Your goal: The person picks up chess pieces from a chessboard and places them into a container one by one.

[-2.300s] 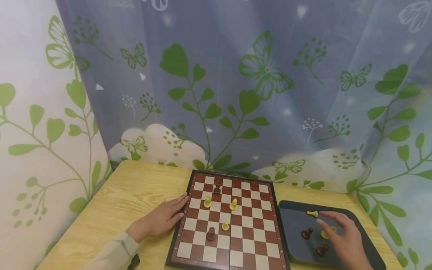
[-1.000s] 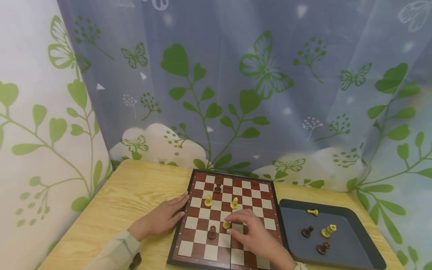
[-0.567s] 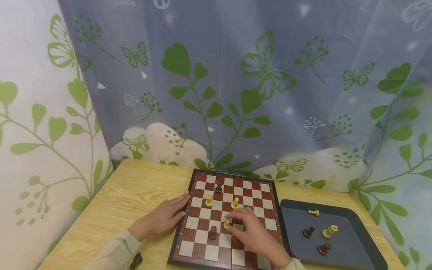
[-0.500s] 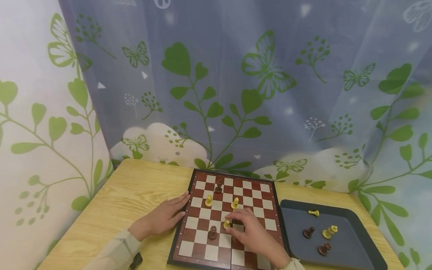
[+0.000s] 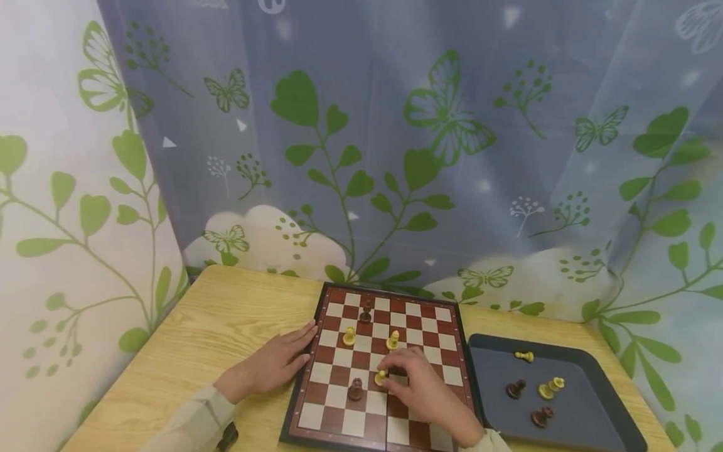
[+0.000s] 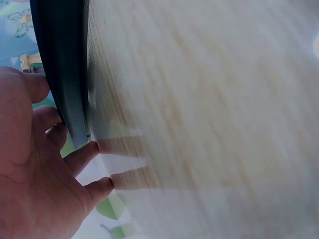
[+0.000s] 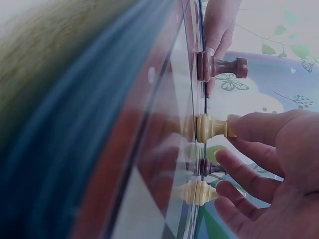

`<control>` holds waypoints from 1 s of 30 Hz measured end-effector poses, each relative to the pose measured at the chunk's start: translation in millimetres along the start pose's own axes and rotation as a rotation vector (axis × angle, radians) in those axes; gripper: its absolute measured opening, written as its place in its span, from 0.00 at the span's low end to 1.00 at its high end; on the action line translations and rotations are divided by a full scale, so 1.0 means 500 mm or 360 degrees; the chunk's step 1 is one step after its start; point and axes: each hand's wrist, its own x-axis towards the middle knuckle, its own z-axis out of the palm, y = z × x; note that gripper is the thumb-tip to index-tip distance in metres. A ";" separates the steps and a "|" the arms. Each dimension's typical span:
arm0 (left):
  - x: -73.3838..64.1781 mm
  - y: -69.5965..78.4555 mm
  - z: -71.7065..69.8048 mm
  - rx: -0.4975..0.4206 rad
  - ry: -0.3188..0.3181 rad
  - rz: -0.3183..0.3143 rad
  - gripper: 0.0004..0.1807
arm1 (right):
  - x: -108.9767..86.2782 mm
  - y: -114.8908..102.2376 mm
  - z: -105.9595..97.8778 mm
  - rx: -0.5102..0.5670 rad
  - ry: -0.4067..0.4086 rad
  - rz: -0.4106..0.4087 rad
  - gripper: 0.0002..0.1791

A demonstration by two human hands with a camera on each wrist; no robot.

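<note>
On the chessboard (image 5: 350, 423), my right hand (image 5: 425, 388) pinches a small yellow pawn (image 7: 205, 128) by its top, between thumb and forefinger. The pawn's base is right at the board surface, and my fingertips hide its head. Left of it stands a dark brown rook (image 5: 355, 388). Farther back are a yellow bishop (image 5: 393, 340), another yellow piece (image 5: 349, 336) and a dark piece (image 5: 366, 311). My left hand (image 5: 277, 362) lies at the board's left edge, its fingers fairly straight and touching the black rim (image 6: 65, 64).
To the board's right, a dark grey tray (image 5: 599, 420) holds a yellow pawn (image 5: 524, 356) on its side, a dark pawn (image 5: 515, 388), a tall yellow piece (image 5: 551, 387) and another dark piece (image 5: 542, 416). A patterned curtain (image 5: 373, 157) hangs behind the wooden table (image 5: 243, 307).
My right hand has come left from over the tray to the yellow pawn on the board, and its thumb and forefinger have closed on it. The left hand stays at the board's edge.
</note>
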 end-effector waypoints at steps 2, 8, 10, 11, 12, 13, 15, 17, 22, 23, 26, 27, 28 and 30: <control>0.001 0.001 -0.001 -0.0003 -0.0006 -0.0010 0.31 | 0.000 -0.001 -0.001 0.0010 -0.0003 0.0006 0.03; 0.001 0.005 -0.004 -0.0023 -0.0019 -0.0023 0.31 | -0.001 -0.005 -0.002 0.0011 -0.0018 0.0025 0.03; 0.001 0.005 -0.004 -0.0028 -0.0021 -0.0024 0.31 | -0.002 -0.007 -0.003 0.0002 -0.0023 0.0030 0.02; 0.001 0.005 -0.004 -0.0031 -0.0022 -0.0025 0.31 | -0.003 -0.008 -0.003 0.0003 -0.0024 0.0032 0.03; 0.001 0.005 -0.004 -0.0034 -0.0021 -0.0026 0.31 | -0.003 -0.009 -0.004 0.0001 -0.0021 0.0030 0.02; 0.001 0.005 -0.004 -0.0032 -0.0019 -0.0025 0.32 | -0.003 -0.010 -0.005 -0.0001 -0.0006 0.0018 0.03; 0.001 0.004 -0.004 -0.0029 -0.0016 -0.0024 0.32 | -0.004 -0.016 -0.009 0.0000 0.0026 -0.0002 0.03; 0.001 0.004 -0.004 -0.0028 -0.0010 -0.0024 0.32 | -0.005 -0.024 -0.016 0.0008 0.0056 -0.0012 0.04; 0.001 0.007 -0.007 -0.0020 0.0001 -0.0028 0.31 | -0.009 -0.034 -0.030 0.0011 0.0098 -0.0007 0.06; 0.001 0.007 -0.007 -0.0021 0.0001 -0.0028 0.31 | -0.011 -0.033 -0.031 0.0007 0.0105 -0.0006 0.06; 0.001 0.007 -0.007 -0.0021 -0.0004 -0.0023 0.31 | -0.017 -0.031 -0.032 -0.0021 0.0125 0.0006 0.06; 0.001 0.007 -0.006 -0.0025 -0.0007 -0.0022 0.31 | -0.019 -0.029 -0.032 -0.0036 0.0133 0.0005 0.06; 0.001 0.006 -0.006 -0.0027 -0.0010 -0.0023 0.31 | -0.021 -0.027 -0.032 -0.0047 0.0142 -0.0005 0.05; 0.000 0.005 -0.005 -0.0031 -0.0015 -0.0025 0.31 | -0.025 -0.024 -0.032 -0.0071 0.0163 -0.0024 0.05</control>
